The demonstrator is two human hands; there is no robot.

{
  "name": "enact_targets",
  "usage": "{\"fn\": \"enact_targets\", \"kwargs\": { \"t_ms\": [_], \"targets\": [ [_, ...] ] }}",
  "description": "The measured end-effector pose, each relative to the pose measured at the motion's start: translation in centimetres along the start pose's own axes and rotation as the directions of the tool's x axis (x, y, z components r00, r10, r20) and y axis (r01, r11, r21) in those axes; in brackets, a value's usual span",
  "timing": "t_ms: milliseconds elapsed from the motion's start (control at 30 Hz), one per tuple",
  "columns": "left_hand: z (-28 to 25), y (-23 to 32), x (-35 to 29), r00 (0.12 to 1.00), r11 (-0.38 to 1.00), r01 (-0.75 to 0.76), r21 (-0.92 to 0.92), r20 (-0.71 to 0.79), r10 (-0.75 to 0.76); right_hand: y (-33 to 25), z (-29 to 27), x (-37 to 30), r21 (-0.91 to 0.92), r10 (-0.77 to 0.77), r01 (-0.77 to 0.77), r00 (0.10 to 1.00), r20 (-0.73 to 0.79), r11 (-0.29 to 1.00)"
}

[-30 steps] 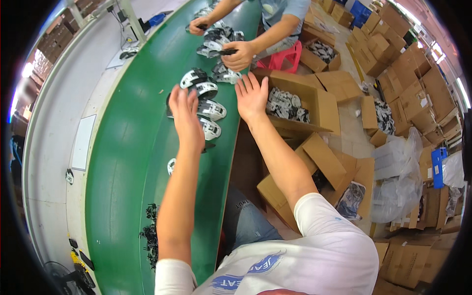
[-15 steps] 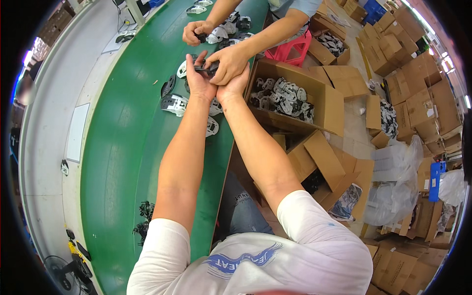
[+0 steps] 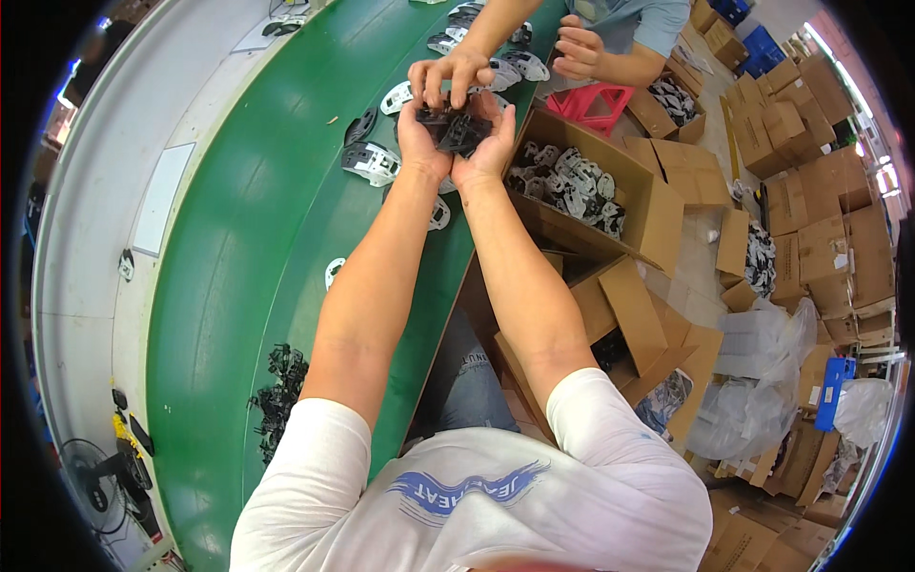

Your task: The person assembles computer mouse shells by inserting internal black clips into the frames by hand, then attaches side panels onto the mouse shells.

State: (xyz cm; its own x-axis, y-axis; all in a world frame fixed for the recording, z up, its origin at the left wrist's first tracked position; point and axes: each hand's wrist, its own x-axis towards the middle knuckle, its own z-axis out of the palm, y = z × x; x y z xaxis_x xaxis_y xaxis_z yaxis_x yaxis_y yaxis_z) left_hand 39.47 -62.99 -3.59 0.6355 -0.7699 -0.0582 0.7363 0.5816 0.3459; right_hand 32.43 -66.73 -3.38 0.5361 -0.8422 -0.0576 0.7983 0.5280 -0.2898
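My left hand [image 3: 421, 143] and my right hand [image 3: 488, 153] are cupped side by side at the far end of my stretched arms. Between them they hold a heap of small black plastic parts [image 3: 457, 132]. A co-worker's hand [image 3: 452, 72] reaches over the heap with its fingertips at it, and that person's other hand [image 3: 578, 50] is raised off to the right. Close to my left hand lie a white and black plastic shell [image 3: 372, 162] and a dark shell [image 3: 360, 126]. My wrists partly cover another white shell [image 3: 439, 214].
The long green table [image 3: 229, 286] carries a clump of black parts [image 3: 279, 400] beside my left upper arm. To the right stand an open carton [image 3: 658, 214] of shells, a pink stool [image 3: 593, 105] and many stacked boxes [image 3: 848, 238]. Across the table runs a white ledge [image 3: 91, 315].
My cupped hands have opened wider, and a larger heap of black parts now shows in them. One co-worker's hand has moved off my hands to the right; the other has come over the heap.
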Motion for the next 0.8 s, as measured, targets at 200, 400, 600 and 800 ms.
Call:
{"fn": "enact_targets", "kwargs": {
  "t_ms": [200, 400, 600, 800],
  "targets": [
    [1.3, 0.1, -2.6, 0.994, 0.996, -0.053, 0.074, -0.09, 0.06, 0.2, -0.4, -0.9, -0.084, -0.004, 0.01, 0.998, 0.063, 0.996],
    [1.3, 2.4, -11.1, 0.958, 0.961, -0.264, 0.08, -0.095, 0.271, 0.6, 2.0, -9.0, -0.186, 0.132, -0.097, 0.974, 0.186, 0.978],
    [-0.5, 6.2, -26.8, 0.831, 0.872, -0.426, 0.24, -0.278, 0.482, 4.5, 1.8, -22.7, -0.172, 0.413, -0.389, 0.901, 0.133, 0.905],
    [-4.2, 10.1, -36.4, 0.661, 0.788, -0.535, 0.306, -0.43, 0.615, 9.3, 0.5, -31.0, -0.351, 0.63, -0.558, 0.766, 0.132, 0.752]
  ]
}}
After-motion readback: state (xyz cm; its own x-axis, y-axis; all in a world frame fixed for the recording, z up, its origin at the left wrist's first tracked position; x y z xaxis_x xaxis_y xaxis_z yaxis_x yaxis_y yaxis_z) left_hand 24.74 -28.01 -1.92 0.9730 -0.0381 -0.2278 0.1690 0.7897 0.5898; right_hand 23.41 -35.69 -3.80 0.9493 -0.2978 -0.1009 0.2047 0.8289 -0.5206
